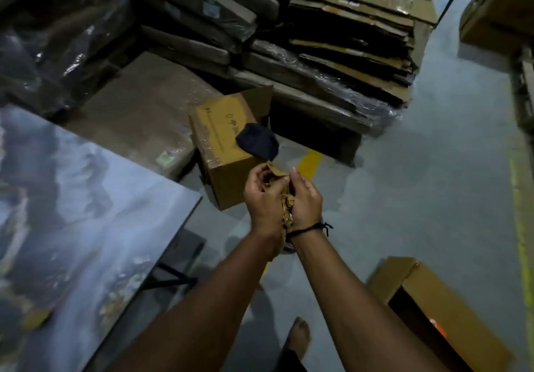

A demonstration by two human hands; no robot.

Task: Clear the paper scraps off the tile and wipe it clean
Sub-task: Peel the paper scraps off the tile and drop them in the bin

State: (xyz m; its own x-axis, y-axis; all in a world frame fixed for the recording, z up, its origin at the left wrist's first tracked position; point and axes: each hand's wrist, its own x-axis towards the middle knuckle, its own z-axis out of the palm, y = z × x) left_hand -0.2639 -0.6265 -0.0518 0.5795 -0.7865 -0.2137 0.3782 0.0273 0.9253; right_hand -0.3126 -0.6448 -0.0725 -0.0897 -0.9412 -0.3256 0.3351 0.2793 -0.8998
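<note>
Paper scraps (287, 208) in left hand (263, 199), right hand (307, 201); box (222, 143) scrawl illegible

The left forearm (202, 299) and the right forearm (346, 285) reached out bare from the near edge and met at the middle, wrists almost touching. The left hand (261, 198) and the right hand (307, 201) faced each other, fingers curled, gripping a wad of crumpled brown paper (287, 208) between them. A black thread (313, 228) circled the right wrist. One bare foot (299, 335) showed near, below the arms.
</note>
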